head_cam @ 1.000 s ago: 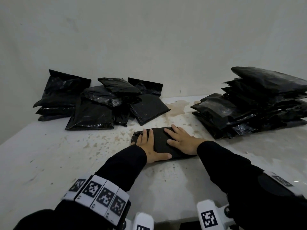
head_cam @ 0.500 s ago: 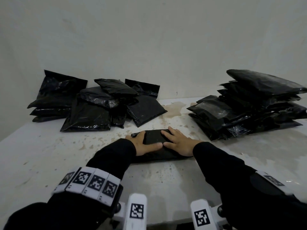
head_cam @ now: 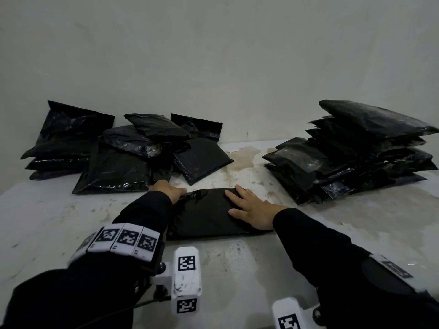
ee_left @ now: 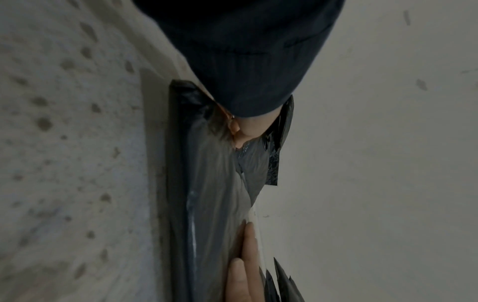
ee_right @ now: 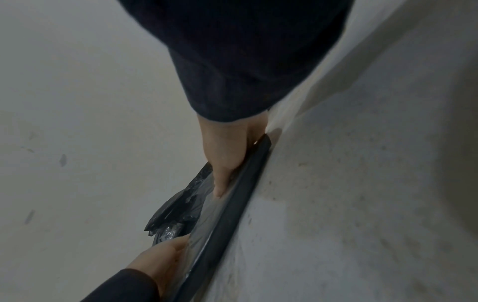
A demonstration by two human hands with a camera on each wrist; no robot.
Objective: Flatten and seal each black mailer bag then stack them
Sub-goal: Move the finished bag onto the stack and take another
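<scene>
One black mailer bag [head_cam: 204,216] lies flat on the table in front of me. My left hand [head_cam: 177,192] is at its far-left corner, fingers curled onto the crinkled flap [ee_left: 280,130]; the sleeve hides most of that hand [ee_left: 239,132] in the left wrist view. My right hand [head_cam: 247,207] lies flat on the bag's right side with fingers spread, pressing it down. The right wrist view shows that hand [ee_right: 222,163] along the bag's edge [ee_right: 232,204], with the left hand [ee_right: 163,259] and the rumpled flap [ee_right: 175,214] beyond.
A loose pile of black mailer bags [head_cam: 123,153] lies at the back left against the wall. A tall stack of black bags [head_cam: 356,150] stands at the back right. The stained white table [head_cam: 249,269] reaches to its near edge below my wrists.
My left hand slid from the top of the bag to its far-left corner and curled onto the flap. The right hand stayed pressed flat on the bag's right side.
</scene>
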